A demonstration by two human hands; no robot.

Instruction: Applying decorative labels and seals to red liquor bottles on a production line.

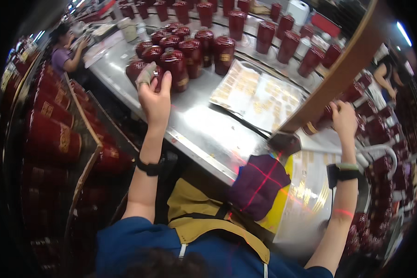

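Item: dark red lidded jar (pixel 156 74), front of a cluster of like jars (pixel 190 51) at the near-left of the desk (pixel 204 125). Left hand (pixel 154 95) reaches up to it; fingers (pixel 146 76) curled over its front, one fingertip wrapped in grey tape, thumb raised alongside. Whether the grip is closed right round cannot be told.

Second item: red jar (pixel 320 121) on its side under a wooden board (pixel 338 74), right of the desk. Right hand (pixel 344 118) has fingers bent round its end, apparently holding it.

Handling note: the jars stand close, touching; judged best lifted straight up by the body, not the lid, so neighbours are not knocked.

Also on the desk: clear sheets of gold labels (pixel 257 95), centre; further red jars (pixel 282 37) in rows along the far edge.

Surface: steel-grey, smooth, reflective.

Room: workshop; stacked red jars (pixel 51 134) in racks to the left and more jars (pixel 384 134) right; another person (pixel 62 53) seated far left, a second (pixel 384 72) far right.
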